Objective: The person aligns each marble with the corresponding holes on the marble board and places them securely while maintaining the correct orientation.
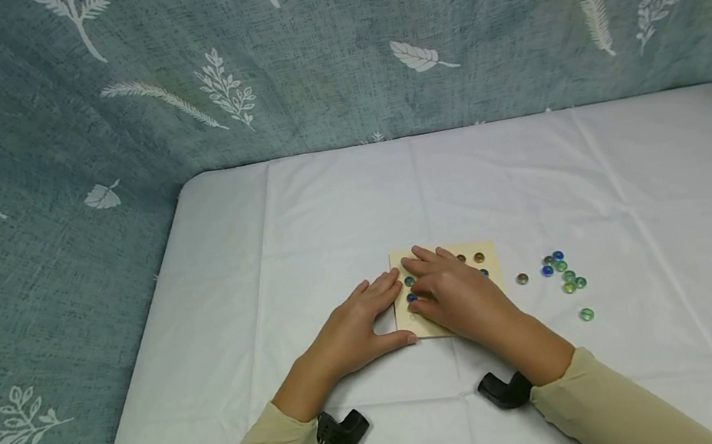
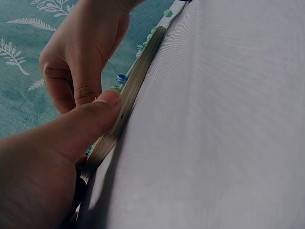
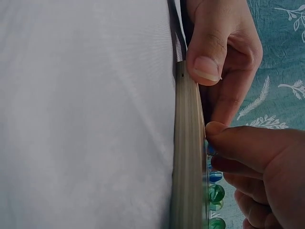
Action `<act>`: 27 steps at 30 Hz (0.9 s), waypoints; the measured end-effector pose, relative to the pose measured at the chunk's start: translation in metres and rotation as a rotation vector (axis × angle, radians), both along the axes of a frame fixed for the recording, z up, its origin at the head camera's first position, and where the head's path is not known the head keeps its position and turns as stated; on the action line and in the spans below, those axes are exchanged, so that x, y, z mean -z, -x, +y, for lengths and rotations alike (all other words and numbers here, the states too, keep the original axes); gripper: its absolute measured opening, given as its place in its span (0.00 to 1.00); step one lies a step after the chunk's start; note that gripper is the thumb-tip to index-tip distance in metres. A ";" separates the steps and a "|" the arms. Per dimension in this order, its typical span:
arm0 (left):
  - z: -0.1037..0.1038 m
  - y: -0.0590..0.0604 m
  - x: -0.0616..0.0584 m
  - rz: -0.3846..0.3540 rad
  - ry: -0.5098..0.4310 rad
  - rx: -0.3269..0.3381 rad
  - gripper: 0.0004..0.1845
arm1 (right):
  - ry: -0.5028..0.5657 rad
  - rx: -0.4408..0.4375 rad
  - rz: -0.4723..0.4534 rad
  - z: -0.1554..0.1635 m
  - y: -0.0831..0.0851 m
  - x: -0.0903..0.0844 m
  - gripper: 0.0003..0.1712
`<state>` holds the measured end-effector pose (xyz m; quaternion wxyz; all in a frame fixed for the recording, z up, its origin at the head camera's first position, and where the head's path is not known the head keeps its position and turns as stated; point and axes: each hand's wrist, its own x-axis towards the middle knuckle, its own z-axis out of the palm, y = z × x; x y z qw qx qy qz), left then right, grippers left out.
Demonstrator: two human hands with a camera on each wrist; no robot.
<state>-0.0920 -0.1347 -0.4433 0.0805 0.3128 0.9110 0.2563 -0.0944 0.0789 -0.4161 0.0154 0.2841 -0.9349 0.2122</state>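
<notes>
— Where are the hands?

— I see the left hand [image 1: 353, 335] beside the board [image 1: 446, 258], fingers straight along its left edge, thumb [image 2: 90, 121] pressed against the near edge. It braces the board without curling round it.

— And the right hand?

— The right hand [image 1: 455, 295] lies over the board, fingers bent down onto it. From the right wrist view its thumb [image 3: 248, 143] and a fingertip close over a blue marble [image 3: 211, 149], though I cannot tell whether it is truly pinched. More marbles [image 3: 215, 193] sit in the board just below those fingers.

— The rest?

— A loose cluster of marbles [image 1: 563, 274] lies on the white surface [image 1: 640, 208], well right of the right fingers.

— What worries you?

— A marble could slip from the fingertips, being smooth and round, and roll across the surface. I also judge the right palm could knock seated marbles out, and if the left thumb eases off, the board may slide.
</notes>
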 end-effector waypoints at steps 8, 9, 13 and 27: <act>0.000 0.000 0.001 0.004 -0.005 -0.009 0.46 | 0.067 0.041 -0.067 0.010 -0.001 -0.003 0.13; 0.000 0.000 0.001 0.004 -0.006 -0.011 0.46 | 0.083 0.054 -0.079 0.014 -0.001 -0.004 0.13; 0.001 0.000 0.001 0.006 -0.008 -0.014 0.46 | 0.166 0.106 -0.114 0.037 0.000 -0.006 0.14; 0.004 -0.003 -0.001 -0.032 -0.010 -0.038 0.47 | 0.308 0.464 -0.273 0.154 -0.010 -0.015 0.27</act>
